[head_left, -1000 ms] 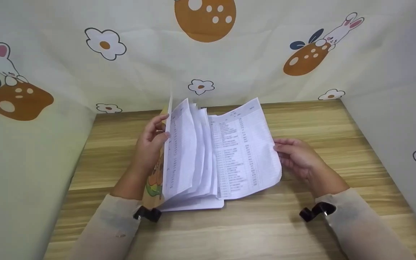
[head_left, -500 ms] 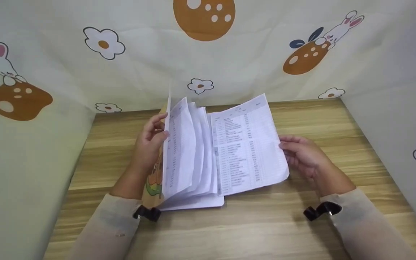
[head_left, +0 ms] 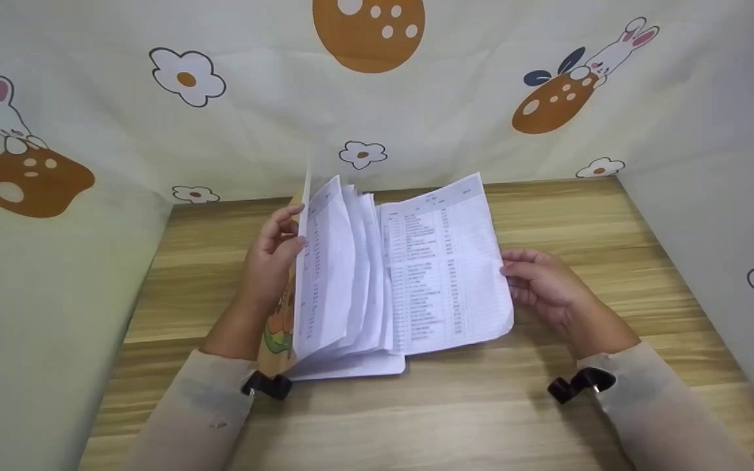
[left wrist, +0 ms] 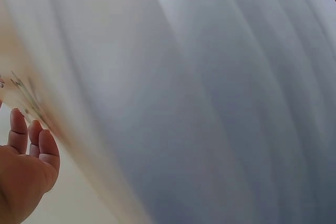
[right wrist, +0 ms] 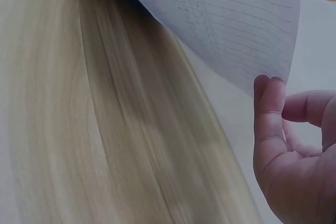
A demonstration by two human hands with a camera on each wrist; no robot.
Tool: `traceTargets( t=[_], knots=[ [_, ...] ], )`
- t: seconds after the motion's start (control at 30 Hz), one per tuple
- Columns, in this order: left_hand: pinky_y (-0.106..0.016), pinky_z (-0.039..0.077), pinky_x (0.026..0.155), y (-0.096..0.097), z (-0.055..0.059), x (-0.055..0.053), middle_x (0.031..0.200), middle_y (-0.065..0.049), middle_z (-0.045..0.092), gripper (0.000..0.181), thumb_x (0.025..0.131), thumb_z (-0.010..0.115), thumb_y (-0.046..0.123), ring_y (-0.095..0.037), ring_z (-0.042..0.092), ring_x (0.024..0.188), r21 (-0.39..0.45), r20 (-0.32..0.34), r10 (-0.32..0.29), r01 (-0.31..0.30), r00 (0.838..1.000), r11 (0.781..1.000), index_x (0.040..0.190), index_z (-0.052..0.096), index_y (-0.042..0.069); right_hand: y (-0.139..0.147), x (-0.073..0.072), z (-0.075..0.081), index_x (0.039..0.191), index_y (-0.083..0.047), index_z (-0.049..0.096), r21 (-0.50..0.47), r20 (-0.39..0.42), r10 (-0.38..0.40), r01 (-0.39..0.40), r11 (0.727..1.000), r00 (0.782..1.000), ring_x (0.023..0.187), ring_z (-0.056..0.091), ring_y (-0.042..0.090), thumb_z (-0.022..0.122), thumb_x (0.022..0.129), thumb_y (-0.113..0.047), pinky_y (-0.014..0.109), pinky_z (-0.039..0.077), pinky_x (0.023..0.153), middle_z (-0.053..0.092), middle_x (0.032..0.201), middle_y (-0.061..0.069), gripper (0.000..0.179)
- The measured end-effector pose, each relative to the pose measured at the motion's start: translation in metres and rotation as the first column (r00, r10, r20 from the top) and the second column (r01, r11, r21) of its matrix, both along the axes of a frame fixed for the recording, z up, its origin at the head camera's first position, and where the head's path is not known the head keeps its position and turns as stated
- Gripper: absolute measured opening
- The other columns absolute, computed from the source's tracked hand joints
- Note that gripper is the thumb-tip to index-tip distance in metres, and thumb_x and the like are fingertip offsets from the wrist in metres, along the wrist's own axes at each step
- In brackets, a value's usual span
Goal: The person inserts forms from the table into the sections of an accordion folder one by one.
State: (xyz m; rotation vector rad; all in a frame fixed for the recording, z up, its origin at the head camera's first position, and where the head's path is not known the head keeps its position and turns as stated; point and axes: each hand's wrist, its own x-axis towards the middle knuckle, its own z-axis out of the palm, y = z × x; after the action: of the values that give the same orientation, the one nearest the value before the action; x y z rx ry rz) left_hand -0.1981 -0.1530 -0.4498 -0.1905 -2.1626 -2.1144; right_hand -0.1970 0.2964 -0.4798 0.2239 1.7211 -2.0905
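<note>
A book point(head_left: 331, 275) stands partly open on the table in the head view, its white pages fanned out. Its tan cover point(head_left: 279, 333) bears an orange and green picture and leans up at the left. My left hand point(head_left: 267, 261) holds that cover by its outer edge, thumb on the inner side. Blurred pages point(left wrist: 173, 103) fill most of the left wrist view. At the right, my right hand point(head_left: 540, 284) pinches the outer edge of a printed page point(head_left: 446, 275) covered with rows of small text, which is too small to read. Whether this page is bound in, I cannot tell.
The wood-grain table point(head_left: 468, 418) runs under everything. A pale cloth point(head_left: 272, 111) printed with rabbits, flowers and orange fruit surrounds its back and sides. Black clips point(head_left: 581, 384) sit at both sleeve cuffs.
The right hand drew the printed page rightward and somewhat flatter, then eased back a little to the left. The left hand and the cover have hardly moved.
</note>
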Motion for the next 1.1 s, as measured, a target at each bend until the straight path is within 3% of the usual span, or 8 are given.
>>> traceTargets(
  t=[0.37, 0.63, 0.87, 1.1],
  knots=[
    [-0.046, 0.055, 0.092, 0.001, 0.006, -0.003, 0.124, -0.021, 0.051, 0.052, 0.100, 0.052, 0.008, -0.041, 0.056, 0.113, -0.024, 0.005, 0.006, -0.006, 1.000, 1.000, 0.151, 0.056, 0.018, 0.013, 0.006, 0.007, 0.121, -0.007, 0.065, -0.011, -0.039, 0.019, -0.019, 1.000, 0.999, 0.089, 0.077, 0.012, 0.060, 0.103, 0.000, 0.026, 0.064, 0.080, 0.078, 0.102, 0.001, 0.021],
    [-0.048, 0.055, 0.092, 0.001, 0.006, 0.000, 0.122, -0.014, 0.052, 0.052, 0.101, 0.053, 0.009, -0.050, 0.054, 0.117, -0.021, 0.016, 0.010, -0.010, 1.000, 1.000, 0.150, 0.058, 0.023, 0.004, 0.014, 0.003, 0.122, -0.006, 0.064, 0.027, -0.009, 0.056, -0.056, 0.998, 0.998, 0.084, 0.075, 0.013, 0.060, 0.100, 0.003, 0.025, 0.062, 0.077, 0.077, 0.103, 0.001, 0.025],
    [-0.045, 0.054, 0.088, 0.001, 0.002, 0.001, 0.118, -0.011, 0.051, 0.052, 0.099, 0.051, 0.009, -0.034, 0.055, 0.111, -0.005, -0.021, -0.004, 0.004, 1.000, 1.000, 0.150, 0.057, 0.017, -0.001, 0.013, 0.001, 0.133, -0.001, 0.058, 0.038, -0.030, 0.048, -0.047, 0.998, 0.998, 0.091, 0.075, 0.013, 0.060, 0.099, 0.004, 0.026, 0.063, 0.081, 0.076, 0.109, 0.001, 0.034],
    [-0.042, 0.055, 0.086, 0.002, 0.003, 0.002, 0.119, -0.015, 0.052, 0.053, 0.098, 0.052, 0.008, -0.027, 0.056, 0.107, 0.004, -0.019, 0.005, -0.005, 1.000, 1.000, 0.150, 0.059, 0.019, 0.002, 0.013, 0.005, 0.130, -0.002, 0.056, 0.023, -0.036, 0.008, -0.008, 1.000, 0.999, 0.087, 0.074, 0.011, 0.061, 0.101, 0.002, 0.024, 0.062, 0.078, 0.075, 0.105, 0.000, 0.030]
  ],
)
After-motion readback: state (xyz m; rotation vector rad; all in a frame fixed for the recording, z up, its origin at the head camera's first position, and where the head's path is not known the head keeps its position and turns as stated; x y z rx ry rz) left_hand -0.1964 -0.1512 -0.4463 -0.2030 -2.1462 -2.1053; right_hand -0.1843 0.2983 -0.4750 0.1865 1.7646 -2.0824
